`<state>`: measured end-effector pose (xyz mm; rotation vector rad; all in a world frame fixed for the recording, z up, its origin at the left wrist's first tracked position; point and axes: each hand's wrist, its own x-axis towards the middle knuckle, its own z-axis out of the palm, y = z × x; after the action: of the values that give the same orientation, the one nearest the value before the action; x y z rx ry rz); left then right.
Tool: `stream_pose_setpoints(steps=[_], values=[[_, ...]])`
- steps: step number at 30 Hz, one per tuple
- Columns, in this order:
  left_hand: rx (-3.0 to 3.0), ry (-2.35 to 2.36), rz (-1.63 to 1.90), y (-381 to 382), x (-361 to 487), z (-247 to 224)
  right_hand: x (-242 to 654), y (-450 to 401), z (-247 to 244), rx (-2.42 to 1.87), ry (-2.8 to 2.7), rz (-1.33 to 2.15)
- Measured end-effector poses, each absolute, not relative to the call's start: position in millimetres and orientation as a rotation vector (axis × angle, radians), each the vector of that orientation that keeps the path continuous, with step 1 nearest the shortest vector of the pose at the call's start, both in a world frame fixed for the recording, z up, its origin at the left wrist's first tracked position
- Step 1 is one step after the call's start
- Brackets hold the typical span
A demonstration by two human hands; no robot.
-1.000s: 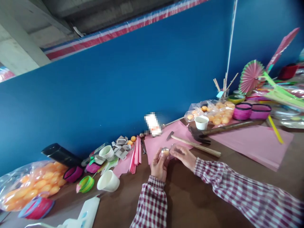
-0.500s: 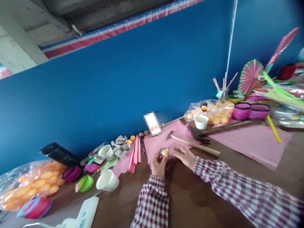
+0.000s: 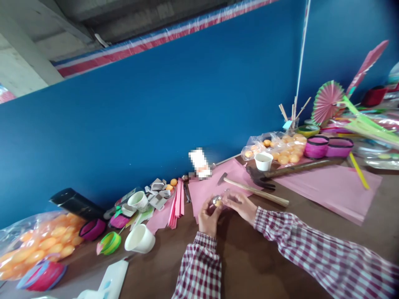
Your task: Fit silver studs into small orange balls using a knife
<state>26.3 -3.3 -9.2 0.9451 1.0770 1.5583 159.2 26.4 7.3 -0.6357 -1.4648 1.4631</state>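
Observation:
My left hand [image 3: 208,218] is closed on a small round object [image 3: 217,201], part shiny silver and part orange, held upright between thumb and fingers. Just right of it, my right hand [image 3: 241,207] pinches a small clear piece [image 3: 227,193], too faint to make out fully. Both hands are over the near edge of a pink sheet [image 3: 205,189]. Beyond my right hand, a small hammer [image 3: 255,190] with a wooden handle lies across that sheet.
A larger hammer [image 3: 296,167] rests behind, near a white cup [image 3: 263,161] and a bag of orange balls [image 3: 289,150]. Leftward are pink strips [image 3: 177,203], a white cup [image 3: 140,238], a green bowl [image 3: 110,243] and another bag of balls [image 3: 46,243]. A blue panel [image 3: 156,112] stands behind.
The object in my left hand has turned slightly, showing more silver and less orange. Both hands stay in nearly the same place; the view has shifted a little.

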Motion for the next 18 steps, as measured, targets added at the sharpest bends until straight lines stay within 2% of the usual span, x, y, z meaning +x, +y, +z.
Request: stream_pose_setpoints(steps=[18], values=[[0.910, 1.096, 1.545, -4.7, 26.8, -5.9, 157.9, 29.4, 0.1, -0.649, -1.470, 1.443]])
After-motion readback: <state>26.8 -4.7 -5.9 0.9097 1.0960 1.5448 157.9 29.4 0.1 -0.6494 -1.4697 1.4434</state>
